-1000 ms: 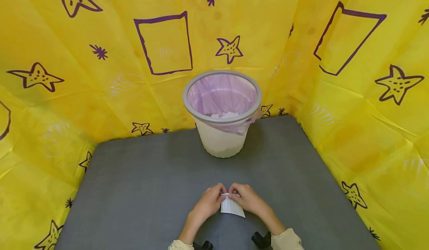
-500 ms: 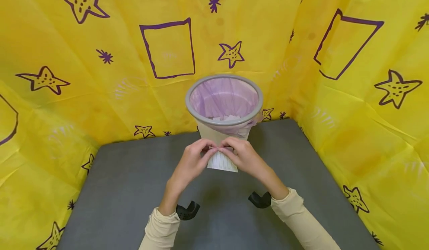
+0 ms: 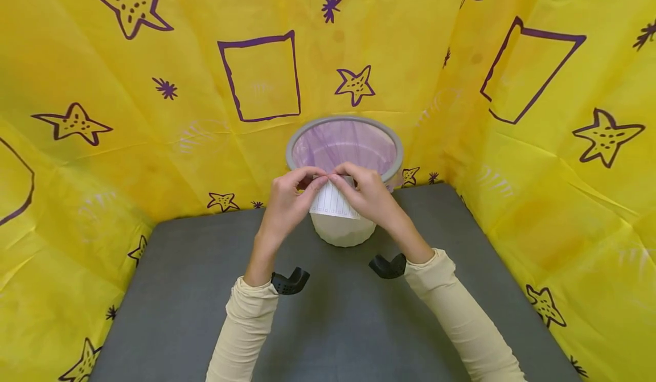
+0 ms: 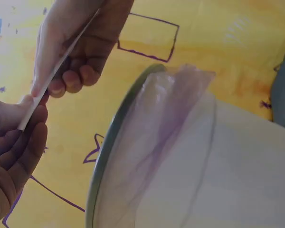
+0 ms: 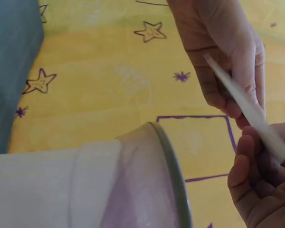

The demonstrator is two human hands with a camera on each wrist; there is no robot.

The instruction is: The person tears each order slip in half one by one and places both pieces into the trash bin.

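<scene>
In the head view a small piece of lined white paper (image 3: 334, 204) is held up in front of the waste bin (image 3: 343, 233). My left hand (image 3: 287, 201) pinches its upper edge between thumb and fingers. Close beside it, the right hand (image 3: 370, 198) pinches the same edge, the fingertips of both nearly meeting. Seen edge-on in the left wrist view, the paper (image 4: 57, 69) is a thin strip between the hands, beside the bin's rim (image 4: 111, 137). From the right wrist view the paper (image 5: 251, 111) also appears as a strip, apart from the bin.
A purple liner (image 3: 338, 143) lines the bin and hangs over its grey rim. The bin stands on a grey table (image 3: 195, 291) near its back edge. Yellow patterned cloth (image 3: 179, 86) encloses the back and sides. Black wrist mounts (image 3: 290, 281) sit below both wrists.
Both hands have moved forward and up with the paper, from the table's front area to the bin's near side. They now hide the paper scraps seen earlier inside the bin.
</scene>
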